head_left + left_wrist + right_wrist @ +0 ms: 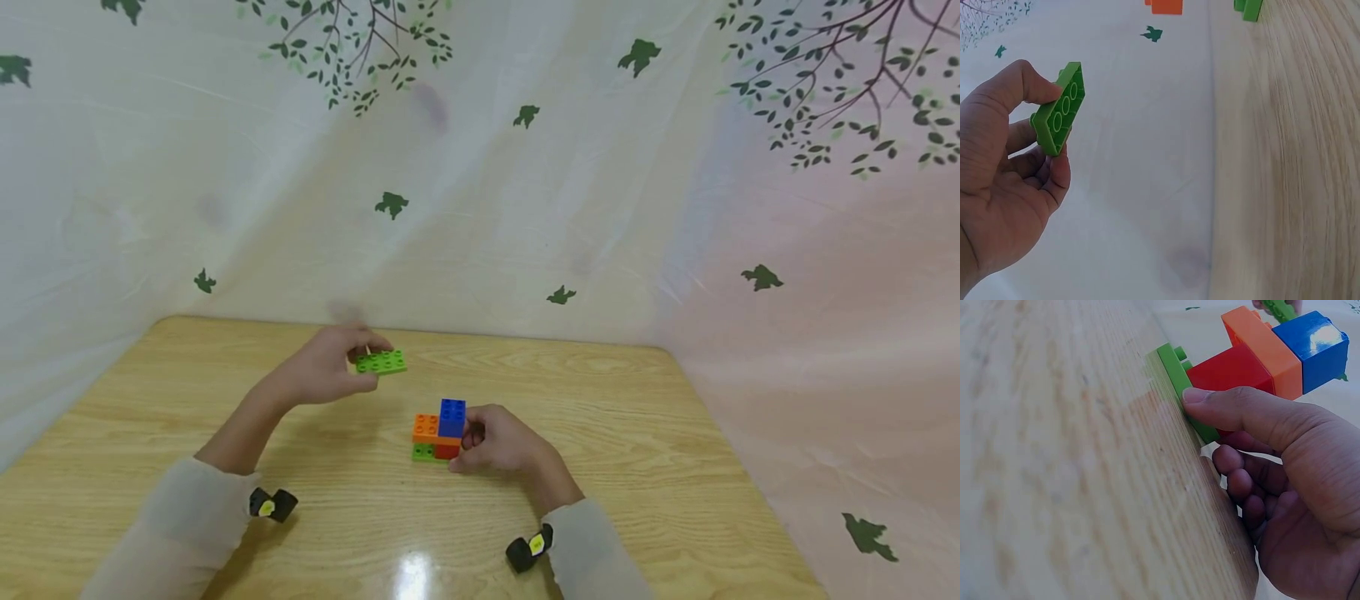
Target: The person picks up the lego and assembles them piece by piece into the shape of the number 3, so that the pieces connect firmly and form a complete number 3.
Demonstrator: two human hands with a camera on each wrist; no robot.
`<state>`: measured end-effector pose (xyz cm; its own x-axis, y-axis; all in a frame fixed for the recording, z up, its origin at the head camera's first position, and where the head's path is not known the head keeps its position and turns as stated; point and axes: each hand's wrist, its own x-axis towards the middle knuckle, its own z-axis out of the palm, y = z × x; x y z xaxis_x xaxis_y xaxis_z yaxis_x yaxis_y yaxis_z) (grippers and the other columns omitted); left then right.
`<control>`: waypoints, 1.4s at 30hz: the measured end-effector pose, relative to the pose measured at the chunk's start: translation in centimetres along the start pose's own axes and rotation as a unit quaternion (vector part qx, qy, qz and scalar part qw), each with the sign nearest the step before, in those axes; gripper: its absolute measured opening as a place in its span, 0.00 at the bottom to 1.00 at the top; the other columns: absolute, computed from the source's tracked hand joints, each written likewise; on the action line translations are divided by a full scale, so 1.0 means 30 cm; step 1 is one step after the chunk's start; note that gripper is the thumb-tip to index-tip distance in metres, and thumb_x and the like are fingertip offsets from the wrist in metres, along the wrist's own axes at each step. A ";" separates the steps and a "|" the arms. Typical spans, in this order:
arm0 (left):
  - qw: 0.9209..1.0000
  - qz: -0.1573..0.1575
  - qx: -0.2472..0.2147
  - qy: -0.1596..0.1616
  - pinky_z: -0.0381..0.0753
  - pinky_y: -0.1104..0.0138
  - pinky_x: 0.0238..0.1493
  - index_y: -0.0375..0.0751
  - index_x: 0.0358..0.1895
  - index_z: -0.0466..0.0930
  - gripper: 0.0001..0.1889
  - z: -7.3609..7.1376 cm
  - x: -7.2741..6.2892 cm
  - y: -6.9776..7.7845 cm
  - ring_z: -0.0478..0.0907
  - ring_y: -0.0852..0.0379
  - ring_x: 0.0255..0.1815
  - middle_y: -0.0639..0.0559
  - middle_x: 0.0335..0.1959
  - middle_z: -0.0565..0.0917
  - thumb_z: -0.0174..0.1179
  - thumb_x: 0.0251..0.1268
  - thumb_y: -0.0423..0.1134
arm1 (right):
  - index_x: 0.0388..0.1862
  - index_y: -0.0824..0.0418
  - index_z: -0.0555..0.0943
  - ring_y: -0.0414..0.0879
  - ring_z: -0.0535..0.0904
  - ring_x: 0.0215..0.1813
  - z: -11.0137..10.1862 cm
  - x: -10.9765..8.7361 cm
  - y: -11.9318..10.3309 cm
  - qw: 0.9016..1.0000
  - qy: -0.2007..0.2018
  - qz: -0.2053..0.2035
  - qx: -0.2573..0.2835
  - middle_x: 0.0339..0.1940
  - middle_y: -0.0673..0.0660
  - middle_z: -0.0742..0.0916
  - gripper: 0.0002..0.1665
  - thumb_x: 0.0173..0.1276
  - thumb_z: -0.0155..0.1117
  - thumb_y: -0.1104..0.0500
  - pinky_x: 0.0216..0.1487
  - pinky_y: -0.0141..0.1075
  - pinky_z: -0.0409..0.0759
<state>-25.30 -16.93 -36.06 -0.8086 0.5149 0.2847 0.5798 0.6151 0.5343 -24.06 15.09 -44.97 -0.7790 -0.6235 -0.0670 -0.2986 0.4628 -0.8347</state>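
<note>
In the head view my left hand pinches a flat green building brick above the table, studs up; its hollow underside with round tubes shows in the left wrist view. Lower and to the right, a small stack stands on the table: a green base plate, a red brick, an orange brick overhanging to the left, and a blue brick on top at the right. My right hand holds the stack at its right side, thumb against the green base and red brick. Its other fingertips are partly hidden behind the stack.
The wooden table ends at a pale cloth backdrop printed with leaves and branches. Black straps with yellow markers sit on both wrists, the left strap and the right strap.
</note>
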 end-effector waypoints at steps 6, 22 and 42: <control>1.000 0.024 0.005 0.009 0.80 0.60 0.41 0.42 0.57 0.85 0.22 0.011 0.002 0.048 0.74 0.56 0.40 0.55 0.45 0.82 0.69 0.57 0.35 | 0.43 0.52 0.83 0.42 0.75 0.34 -0.001 0.001 0.002 1.000 -0.001 -0.004 0.001 0.30 0.47 0.80 0.17 0.58 0.82 0.57 0.35 0.31 0.73; 0.997 0.076 -0.006 -0.025 0.79 0.64 0.41 0.46 0.60 0.84 0.21 0.062 0.002 0.147 0.74 0.58 0.43 0.56 0.49 0.81 0.69 0.63 0.34 | 0.46 0.50 0.85 0.43 0.75 0.35 -0.001 0.001 -0.001 1.000 -0.004 0.003 0.005 0.31 0.48 0.81 0.18 0.59 0.82 0.57 0.36 0.32 0.74; 0.989 0.135 0.015 -0.049 0.78 0.59 0.51 0.43 0.61 0.84 0.21 0.140 0.003 0.192 0.73 0.56 0.50 0.53 0.51 0.79 0.67 0.63 0.34 | 0.50 0.47 0.85 0.43 0.75 0.35 -0.004 -0.002 0.002 1.000 -0.008 -0.006 0.003 0.32 0.49 0.81 0.21 0.59 0.82 0.57 0.36 0.32 0.74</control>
<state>-21.62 -10.82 -36.31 -0.6107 0.7178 0.3344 0.7774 0.4633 0.4255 -24.08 15.21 -44.95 -0.7664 -0.6389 -0.0662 -0.3046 0.4522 -0.8383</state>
